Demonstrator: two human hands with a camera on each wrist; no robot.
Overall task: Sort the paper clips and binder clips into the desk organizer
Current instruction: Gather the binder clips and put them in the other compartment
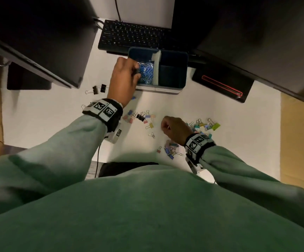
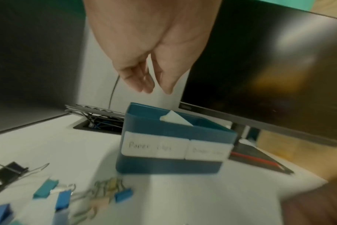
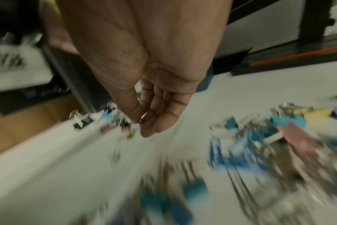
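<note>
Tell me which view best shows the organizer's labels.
Left wrist: the organizer faces it, with both white labels visible, though blurred. Head view sees only their top edge from above. Right wrist view doesn't show them.

Left hand (image 1: 124, 79) reaches forward, fingers loose; right hand (image 1: 174, 127) hangs lower, fingers curled

Blue desk organizer (image 1: 173, 70) (white labels), blue paper clips (image 1: 146, 71), green sleeve (image 1: 60, 142), pastel binder clips (image 1: 204, 125).
</note>
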